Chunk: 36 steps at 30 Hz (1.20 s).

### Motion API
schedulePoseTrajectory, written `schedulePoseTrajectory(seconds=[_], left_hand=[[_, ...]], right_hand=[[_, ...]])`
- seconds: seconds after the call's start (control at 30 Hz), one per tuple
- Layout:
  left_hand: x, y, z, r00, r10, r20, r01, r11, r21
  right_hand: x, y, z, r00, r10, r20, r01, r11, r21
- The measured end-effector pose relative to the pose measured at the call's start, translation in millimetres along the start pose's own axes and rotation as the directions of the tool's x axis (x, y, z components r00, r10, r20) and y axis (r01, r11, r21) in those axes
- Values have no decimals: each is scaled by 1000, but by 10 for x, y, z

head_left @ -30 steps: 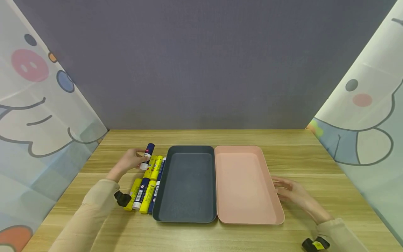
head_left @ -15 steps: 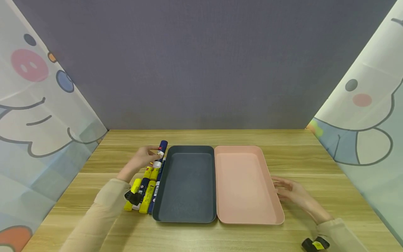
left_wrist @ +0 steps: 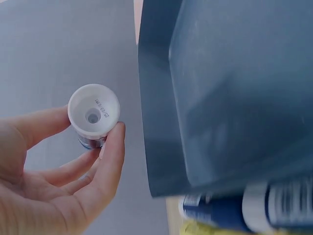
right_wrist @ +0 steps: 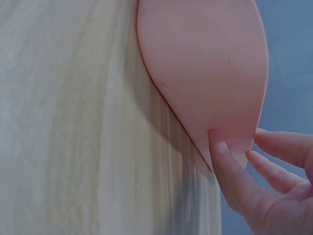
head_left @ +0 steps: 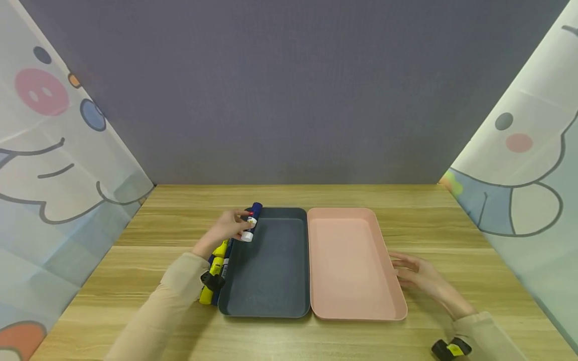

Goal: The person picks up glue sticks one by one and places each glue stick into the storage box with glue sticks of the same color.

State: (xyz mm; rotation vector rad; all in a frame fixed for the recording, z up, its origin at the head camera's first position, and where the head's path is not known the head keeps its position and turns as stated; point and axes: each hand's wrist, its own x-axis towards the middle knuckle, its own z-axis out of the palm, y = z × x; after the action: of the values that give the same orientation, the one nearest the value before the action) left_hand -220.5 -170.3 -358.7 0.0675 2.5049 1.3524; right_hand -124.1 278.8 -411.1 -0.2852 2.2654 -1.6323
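My left hand pinches a navy-and-white glue stick between thumb and fingers, above the far left corner of the dark grey tray. In the left wrist view the stick's round white end faces the camera. At the right, my right hand holds the side of the pink tray. Its thumb presses the outer wall, with other fingertips right at the rim. Yellow glue sticks and navy ones lie along the dark tray's left side, partly hidden by my left arm.
Both trays stand side by side on the wooden table. A grey panel rises behind the table. Printed cartoon sheets flank it on the left and right.
My left hand has carried the navy glue stick rightward, from over the other glue sticks to the dark tray's far left corner. The right hand has stayed at the pink tray.
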Motion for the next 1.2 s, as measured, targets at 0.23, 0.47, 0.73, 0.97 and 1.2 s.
schedulePoseTrajectory(seconds=[0.23, 0.47, 0.73, 0.97, 1.2], left_hand=[[58, 77, 174, 1000, 7, -4, -7, 1000, -16], [124, 101, 338, 1000, 7, -6, -7, 999, -52], [202, 163, 542, 1000, -5, 6, 5, 996, -86], [252, 180, 716, 1000, -19, 19, 21, 992, -126], [290, 152, 841, 999, -26, 32, 31, 989, -147]], right_hand=[[8, 23, -2, 1000, -14, 4, 14, 1000, 11], [3, 10, -9, 1000, -13, 18, 12, 1000, 10], [5, 16, -6, 1000, -6, 22, 6, 1000, 26], [6, 25, -5, 1000, -14, 21, 13, 1000, 26], [-4, 11, 0, 1000, -6, 10, 6, 1000, 28]])
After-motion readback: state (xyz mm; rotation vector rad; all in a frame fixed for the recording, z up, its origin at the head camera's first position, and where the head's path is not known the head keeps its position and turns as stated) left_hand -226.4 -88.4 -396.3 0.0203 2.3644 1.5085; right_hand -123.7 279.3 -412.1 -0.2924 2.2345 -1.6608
